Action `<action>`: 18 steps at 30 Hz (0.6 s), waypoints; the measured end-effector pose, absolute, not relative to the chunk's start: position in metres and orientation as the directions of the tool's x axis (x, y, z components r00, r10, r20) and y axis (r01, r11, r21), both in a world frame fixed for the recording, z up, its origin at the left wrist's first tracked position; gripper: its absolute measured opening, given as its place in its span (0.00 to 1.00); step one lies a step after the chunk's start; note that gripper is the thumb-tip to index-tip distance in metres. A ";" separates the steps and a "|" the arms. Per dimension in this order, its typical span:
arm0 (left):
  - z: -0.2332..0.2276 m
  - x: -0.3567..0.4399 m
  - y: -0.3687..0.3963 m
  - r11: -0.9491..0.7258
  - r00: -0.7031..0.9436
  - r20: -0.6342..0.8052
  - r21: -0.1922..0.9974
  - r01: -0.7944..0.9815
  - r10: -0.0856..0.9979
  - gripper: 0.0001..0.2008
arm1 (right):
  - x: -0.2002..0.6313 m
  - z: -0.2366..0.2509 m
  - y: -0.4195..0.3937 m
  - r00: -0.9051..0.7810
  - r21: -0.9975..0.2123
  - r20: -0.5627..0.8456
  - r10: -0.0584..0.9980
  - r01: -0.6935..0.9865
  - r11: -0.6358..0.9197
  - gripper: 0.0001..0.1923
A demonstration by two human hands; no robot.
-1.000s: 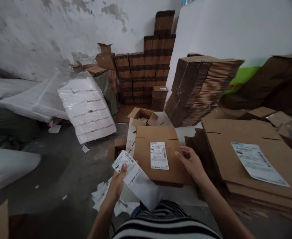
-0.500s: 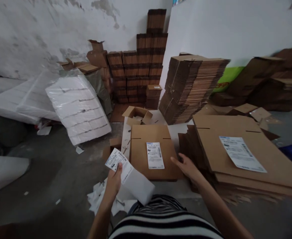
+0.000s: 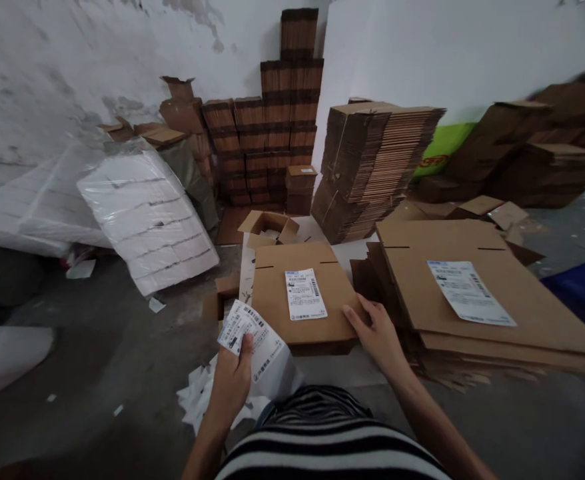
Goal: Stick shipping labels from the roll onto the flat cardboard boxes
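Observation:
My left hand [image 3: 233, 381] grips a strip of white shipping labels [image 3: 255, 343] by its lower edge, held up in front of my striped shirt. A flat brown cardboard box [image 3: 277, 303] with a white shipping label [image 3: 305, 294] stuck on top lies on a white table [image 3: 340, 370] in front of me. My right hand [image 3: 378, 333] rests on the box's right front corner, fingers spread along its edge.
To the right lies a pile of flattened cartons [image 3: 472, 300] with a label on top. Tall bundles of folded cartons [image 3: 367, 160] stand behind, more [image 3: 272, 133] against the wall. White foam packs [image 3: 142, 213] lean at left. A small open carton [image 3: 267, 228] sits behind the box. Paper scraps [image 3: 197, 400] litter the floor.
The view has swung slightly right and up. My left hand has drawn the label strip nearer my body. My right hand stays at the box's right edge, near its front corner.

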State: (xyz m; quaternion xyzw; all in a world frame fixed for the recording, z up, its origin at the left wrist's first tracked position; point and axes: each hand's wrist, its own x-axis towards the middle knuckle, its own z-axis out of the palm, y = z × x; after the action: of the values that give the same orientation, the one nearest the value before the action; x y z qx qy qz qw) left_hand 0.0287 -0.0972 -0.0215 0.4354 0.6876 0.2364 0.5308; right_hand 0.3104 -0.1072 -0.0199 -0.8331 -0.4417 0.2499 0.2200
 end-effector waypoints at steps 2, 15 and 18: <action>-0.019 0.030 -0.100 0.480 -0.051 -0.491 0.818 0.317 0.870 0.27 | 0.312 -0.014 -0.105 0.494 -0.636 -0.260 0.830 0.560 -0.532 0.37; -0.060 0.034 -0.116 0.569 -0.066 -0.566 0.810 0.142 0.822 0.35 | 0.316 -0.038 -0.115 0.474 -0.747 -0.550 0.688 0.090 -0.659 0.36; -0.064 0.035 -0.117 0.598 -0.037 -0.597 0.798 0.075 0.802 0.32 | 0.314 -0.032 -0.117 0.457 -0.716 -0.545 0.703 0.183 -0.674 0.35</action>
State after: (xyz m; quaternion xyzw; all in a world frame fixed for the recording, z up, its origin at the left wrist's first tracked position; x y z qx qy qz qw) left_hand 0.0346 -0.1167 -0.0638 0.3345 0.6551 0.2989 0.6080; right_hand 0.3136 -0.1171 -0.0322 -0.8010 -0.2765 0.4418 0.2946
